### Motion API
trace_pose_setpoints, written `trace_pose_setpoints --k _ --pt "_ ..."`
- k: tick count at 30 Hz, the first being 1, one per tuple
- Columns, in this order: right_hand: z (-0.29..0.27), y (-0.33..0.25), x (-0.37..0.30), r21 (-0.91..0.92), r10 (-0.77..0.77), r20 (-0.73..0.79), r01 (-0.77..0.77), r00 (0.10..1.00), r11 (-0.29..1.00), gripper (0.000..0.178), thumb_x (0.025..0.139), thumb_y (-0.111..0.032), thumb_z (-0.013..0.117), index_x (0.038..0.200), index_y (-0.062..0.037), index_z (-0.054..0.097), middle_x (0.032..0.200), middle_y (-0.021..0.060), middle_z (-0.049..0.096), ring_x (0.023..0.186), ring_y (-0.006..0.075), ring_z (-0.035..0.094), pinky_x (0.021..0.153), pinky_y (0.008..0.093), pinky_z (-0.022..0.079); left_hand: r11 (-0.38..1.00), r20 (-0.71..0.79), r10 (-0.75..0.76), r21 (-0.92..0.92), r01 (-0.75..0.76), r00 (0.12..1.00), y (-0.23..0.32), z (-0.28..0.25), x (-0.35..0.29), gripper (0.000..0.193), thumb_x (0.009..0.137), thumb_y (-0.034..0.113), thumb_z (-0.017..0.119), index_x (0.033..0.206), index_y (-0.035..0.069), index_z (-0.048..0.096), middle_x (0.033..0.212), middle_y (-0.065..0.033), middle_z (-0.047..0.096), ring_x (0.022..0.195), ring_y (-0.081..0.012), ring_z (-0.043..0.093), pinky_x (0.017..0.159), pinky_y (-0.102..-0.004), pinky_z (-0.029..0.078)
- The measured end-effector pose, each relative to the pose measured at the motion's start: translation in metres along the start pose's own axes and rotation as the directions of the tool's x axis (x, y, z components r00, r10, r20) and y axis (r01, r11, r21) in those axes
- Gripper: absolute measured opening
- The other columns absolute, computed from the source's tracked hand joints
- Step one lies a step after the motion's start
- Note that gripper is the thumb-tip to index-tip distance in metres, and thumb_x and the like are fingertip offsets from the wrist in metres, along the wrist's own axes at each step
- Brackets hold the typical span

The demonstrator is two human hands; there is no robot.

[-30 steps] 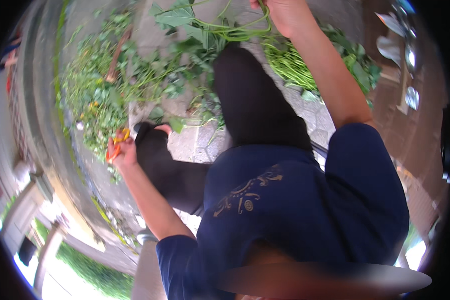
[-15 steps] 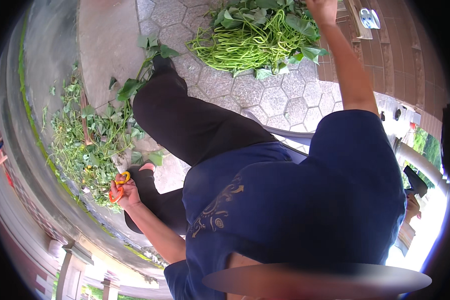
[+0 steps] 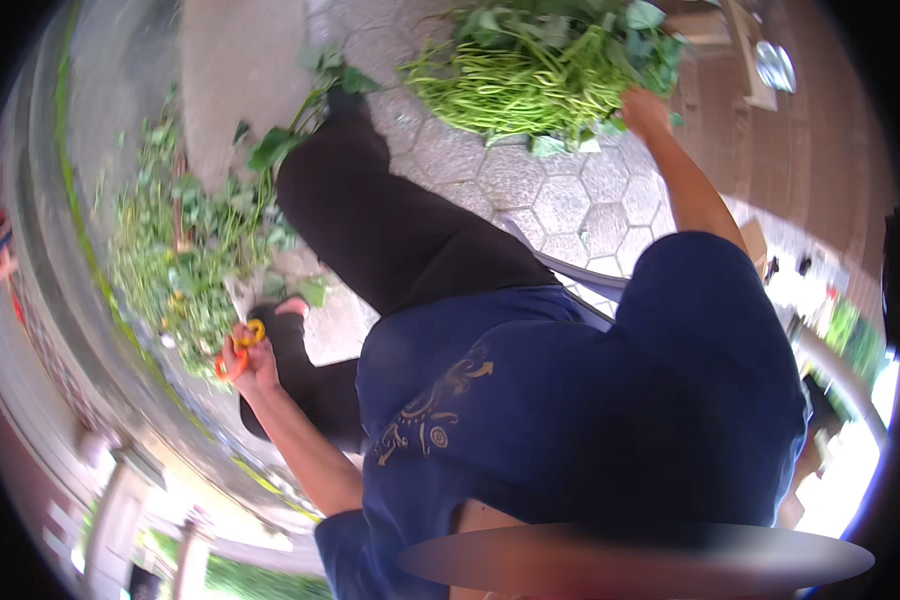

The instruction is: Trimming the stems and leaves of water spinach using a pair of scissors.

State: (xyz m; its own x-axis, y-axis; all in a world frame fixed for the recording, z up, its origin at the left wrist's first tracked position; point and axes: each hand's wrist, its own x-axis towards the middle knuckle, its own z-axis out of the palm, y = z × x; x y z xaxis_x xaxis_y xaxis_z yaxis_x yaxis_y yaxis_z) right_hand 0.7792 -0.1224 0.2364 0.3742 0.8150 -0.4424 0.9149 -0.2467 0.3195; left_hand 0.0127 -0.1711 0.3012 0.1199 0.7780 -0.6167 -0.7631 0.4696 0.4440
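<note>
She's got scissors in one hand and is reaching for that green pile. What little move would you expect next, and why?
Probably the right hand closes on a few stalks at the near edge of the pile of long green stems and draws them back. It already rests at that edge, while the left hand holds the orange-handled scissors off to the side beside the leafy trimmings, with nothing between the blades.

left hand (image 3: 253,362) fisted, right hand (image 3: 643,108) outstretched

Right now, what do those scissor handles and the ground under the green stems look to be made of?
The scissors in the left hand have orange and yellow handles, glossy and evenly coloured, probably plastic; the blades are hidden. The paving looks like grey concrete or stone: matt hexagonal blocks with visible joints.
</note>
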Motion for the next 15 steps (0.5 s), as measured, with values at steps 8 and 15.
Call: trace_pose_setpoints --k 8,15 --pt "-0.047 -0.037 0.005 0.493 -0.045 -0.398 0.255 0.916 0.832 0.023 0.079 -0.026 0.055 0.096 -0.0128 0.063 0.097 0.0043 0.063 0.084 0.0227 0.061 0.074 0.0324 0.047 0.983 -0.232 0.185 0.041 -0.180 0.955 0.012 0.006 0.019 0.018 0.088 0.022 0.051 0.090 0.004 0.048 0.083 -0.0028 0.051 0.074 -0.0157 0.051 0.059 -0.0271 0.040" --pt "-0.193 -0.239 0.029 0.291 -0.516 -0.607 0.773 0.604 0.563 0.021 0.081 -0.020 0.055 0.097 -0.0082 0.062 0.090 0.0084 0.061 0.080 0.0238 0.060 0.071 0.0297 0.046 0.978 -0.354 0.202 0.016 -0.210 0.913 0.068 -0.031 0.060 0.023 0.086 0.023 0.054 0.092 0.000 0.052 0.081 -0.0052 0.056 0.069 -0.0161 0.054 0.055 -0.0270 0.040"
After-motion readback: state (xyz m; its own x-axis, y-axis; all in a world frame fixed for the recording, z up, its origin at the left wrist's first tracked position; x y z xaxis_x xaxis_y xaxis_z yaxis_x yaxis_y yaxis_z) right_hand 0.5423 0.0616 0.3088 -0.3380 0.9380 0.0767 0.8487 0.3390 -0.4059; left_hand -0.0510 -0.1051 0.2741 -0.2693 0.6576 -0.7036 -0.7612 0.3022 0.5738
